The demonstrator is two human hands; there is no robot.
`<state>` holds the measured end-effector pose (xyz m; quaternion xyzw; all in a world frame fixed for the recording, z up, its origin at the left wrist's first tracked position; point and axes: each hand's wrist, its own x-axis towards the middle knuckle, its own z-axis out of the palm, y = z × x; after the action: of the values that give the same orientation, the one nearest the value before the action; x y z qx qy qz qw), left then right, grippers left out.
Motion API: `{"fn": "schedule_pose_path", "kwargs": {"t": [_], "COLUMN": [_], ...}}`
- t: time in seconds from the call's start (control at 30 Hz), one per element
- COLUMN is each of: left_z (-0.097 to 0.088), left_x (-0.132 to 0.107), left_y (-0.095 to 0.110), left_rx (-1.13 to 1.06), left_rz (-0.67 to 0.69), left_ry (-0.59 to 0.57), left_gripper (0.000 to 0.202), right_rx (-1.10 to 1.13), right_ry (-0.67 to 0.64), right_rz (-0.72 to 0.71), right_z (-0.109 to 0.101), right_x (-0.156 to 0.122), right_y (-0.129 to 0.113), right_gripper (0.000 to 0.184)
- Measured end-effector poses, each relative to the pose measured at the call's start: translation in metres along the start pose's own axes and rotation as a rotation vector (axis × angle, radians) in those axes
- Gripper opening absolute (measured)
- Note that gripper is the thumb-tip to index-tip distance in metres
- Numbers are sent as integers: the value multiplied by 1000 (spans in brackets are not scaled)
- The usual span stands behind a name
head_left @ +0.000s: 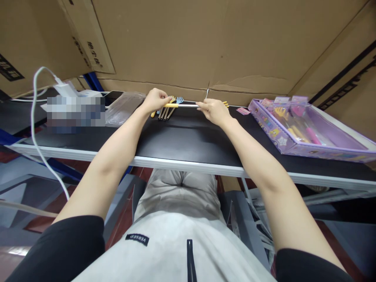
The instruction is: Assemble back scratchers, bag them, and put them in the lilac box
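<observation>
Both my hands hold one telescopic back scratcher (188, 105) level above the black table. Its yellow handle lies in the pinched fingers of my left hand (155, 100). The silver rod runs across to my right hand (214, 111), whose fingers are closed around its far part. Yellow claw tips (226, 104) poke out beyond the right hand. Behind and below the left hand lie several more back scratchers with dark rods, among them one with a blue claw (179, 100) and one with a yellow claw (172, 99).
At the right stands a purple display box (293, 148) with a few packaged scratchers inside. A pink card (243, 111) lies beside it. Clear plastic bags (122, 111) and a white cable (34, 113) are at the left. Cardboard (182, 43) walls the back.
</observation>
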<state>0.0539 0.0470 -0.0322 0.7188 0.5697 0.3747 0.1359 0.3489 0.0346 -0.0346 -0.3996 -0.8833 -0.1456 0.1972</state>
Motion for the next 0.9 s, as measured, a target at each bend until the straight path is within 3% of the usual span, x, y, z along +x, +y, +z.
{"fn": "schedule_pose_path", "kwargs": {"t": [0.23,0.5,0.9], "left_z": [13,19,22], "left_x": [-5,-12,-11], "left_y": [18,36,38], "left_rx": [2,-29,6], "left_rz": [14,-19,26], "left_ry": [0,32,70], "left_gripper": [37,32,25], "right_rx": [-16,-21,-6], "right_ry": [-30,-13,2], "right_rz": [8,-20,-12], "right_z": [-4,-5,-10], "right_x": [0,1,0], "right_y": [-12,-14,-18], "right_gripper": [29,29,30]}}
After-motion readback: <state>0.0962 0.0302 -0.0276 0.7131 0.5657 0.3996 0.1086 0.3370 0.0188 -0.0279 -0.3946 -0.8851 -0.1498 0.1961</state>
